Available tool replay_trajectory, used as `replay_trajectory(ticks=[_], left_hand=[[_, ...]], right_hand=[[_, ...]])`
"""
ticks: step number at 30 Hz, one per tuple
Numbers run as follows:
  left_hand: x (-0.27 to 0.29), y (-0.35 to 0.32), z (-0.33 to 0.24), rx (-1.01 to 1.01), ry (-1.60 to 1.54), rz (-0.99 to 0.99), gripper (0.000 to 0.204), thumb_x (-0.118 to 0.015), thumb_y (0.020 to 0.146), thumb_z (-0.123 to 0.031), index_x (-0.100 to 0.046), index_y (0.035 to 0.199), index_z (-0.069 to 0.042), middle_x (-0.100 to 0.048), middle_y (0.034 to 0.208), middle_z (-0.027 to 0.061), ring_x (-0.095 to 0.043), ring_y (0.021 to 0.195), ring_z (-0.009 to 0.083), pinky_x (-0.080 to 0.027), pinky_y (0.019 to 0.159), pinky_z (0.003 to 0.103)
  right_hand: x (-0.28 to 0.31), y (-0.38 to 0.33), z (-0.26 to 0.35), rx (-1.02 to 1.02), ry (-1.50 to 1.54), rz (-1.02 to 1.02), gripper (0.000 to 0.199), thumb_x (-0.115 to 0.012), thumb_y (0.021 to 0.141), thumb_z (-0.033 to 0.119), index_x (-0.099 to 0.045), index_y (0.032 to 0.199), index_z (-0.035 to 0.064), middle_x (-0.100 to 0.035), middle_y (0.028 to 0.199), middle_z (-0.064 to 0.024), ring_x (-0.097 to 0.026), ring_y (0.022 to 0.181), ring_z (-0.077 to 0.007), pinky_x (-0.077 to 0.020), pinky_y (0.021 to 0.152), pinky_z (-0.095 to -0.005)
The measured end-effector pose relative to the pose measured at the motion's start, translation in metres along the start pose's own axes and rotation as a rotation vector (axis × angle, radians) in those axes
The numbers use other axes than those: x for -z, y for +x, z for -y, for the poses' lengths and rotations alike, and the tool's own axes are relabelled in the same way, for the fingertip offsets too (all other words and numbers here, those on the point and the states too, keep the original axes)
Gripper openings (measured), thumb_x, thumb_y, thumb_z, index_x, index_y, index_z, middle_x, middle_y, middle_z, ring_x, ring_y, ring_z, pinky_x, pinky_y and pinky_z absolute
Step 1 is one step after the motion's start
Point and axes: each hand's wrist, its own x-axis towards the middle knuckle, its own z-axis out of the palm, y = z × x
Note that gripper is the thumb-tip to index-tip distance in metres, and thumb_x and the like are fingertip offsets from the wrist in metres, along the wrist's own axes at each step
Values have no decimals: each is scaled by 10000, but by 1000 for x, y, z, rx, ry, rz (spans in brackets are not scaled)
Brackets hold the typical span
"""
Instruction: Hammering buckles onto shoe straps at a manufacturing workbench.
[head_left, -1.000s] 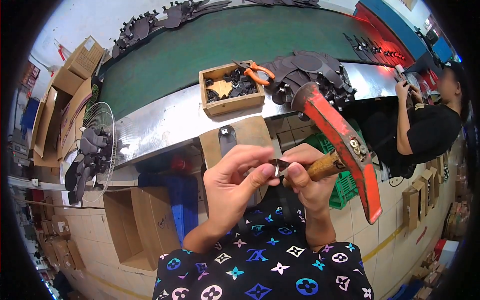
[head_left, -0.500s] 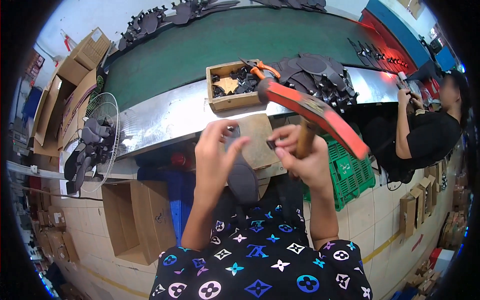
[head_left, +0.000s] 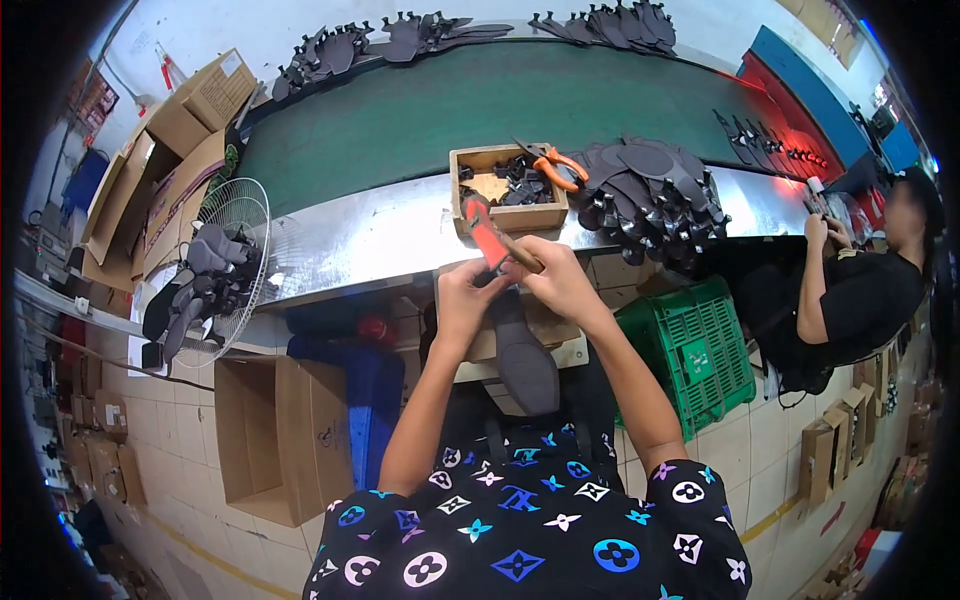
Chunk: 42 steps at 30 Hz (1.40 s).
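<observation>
The sole [head_left: 526,365] lies on the board [head_left: 481,347]. The left hand [head_left: 466,302], spread open before, now bends its fingers at the sole's far end, hold unclear; the right hand [head_left: 556,285], curled round the hammer [head_left: 486,236], has moved beside it.

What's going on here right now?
A person's right hand grips a hammer with a red head. Their left hand is at the far end of a dark grey sole piece; what its fingers hold is hard to tell. Beyond, a wooden box of small black parts stands on the metal ledge, orange-handled pliers over its right side.
</observation>
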Motion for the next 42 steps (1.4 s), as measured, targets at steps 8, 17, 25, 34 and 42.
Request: replay_trajectory(ticks=[8,17,25,34,42], left_hand=[[14,3,-4,28,68,111,271,-823,745,-113,-714,960,11,-716,839,163,-702,729,218,-529,683,326],[14,10,14,-42,-107,185,241,-789,774,-68,-720,995,-3,-724,837,95,-657,717,147,-516,673,290],[16,12,16,161,-216,308,274,-775,784,-44,-743,1052,4,-744,959,83,-657,867,102,-521,799,256],[32,19,8,200,-96,404,494,-804,781,-221,-667,1214,-24,-735,1052,107,-674,993,177,-487,931,331],[24,1,17,9,419,422,1249,-781,784,-467,110,1563,-67,-573,1409,-29,-361,1432,266,-5,1161,642]], right_hand=[[3,-3,-5,158,-187,43,192,-685,856,69,-635,1027,-2,-643,916,-141,-634,839,-336,-490,743,-377],[-2,-12,8,187,-261,-76,223,-686,873,83,-631,1072,-2,-620,861,-117,-642,814,-267,-489,715,-356],[11,-72,73,-62,38,-288,280,-570,1005,167,-559,1211,-22,-574,745,-55,-534,645,-105,-444,591,-254],[18,-85,107,106,-343,-237,342,-591,949,39,-521,1276,-32,-646,1060,-256,-660,879,-435,-542,750,-425],[-6,-83,49,40,-396,-121,343,-579,947,65,-500,1271,-16,-664,1017,-214,-648,809,-432,-553,689,-428]])
